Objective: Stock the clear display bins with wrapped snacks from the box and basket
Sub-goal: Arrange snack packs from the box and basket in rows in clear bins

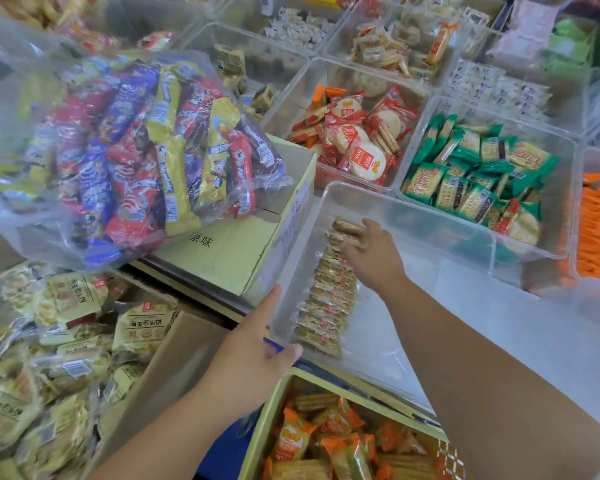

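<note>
A nearly bare clear bin [413, 216] lies in the middle, holding one row of clear-wrapped brown biscuits [329, 299] along its left side. My right hand [371, 251] reaches into it, fingers on the far end of that row, touching the top packets. My left hand [257, 348] grips the bin's near left corner, thumb over the rim. Below, an open yellow box [274, 410] holds orange-wrapped crackers [326, 441].
A big clear bag of red, blue and yellow snacks [136, 150] rests on a closed carton [229, 251] at left. Pale yellow packets [66, 341] fill a box at lower left. Stocked bins of red-wrapped rice crackers [354, 140] and green crackers [471, 178] stand behind.
</note>
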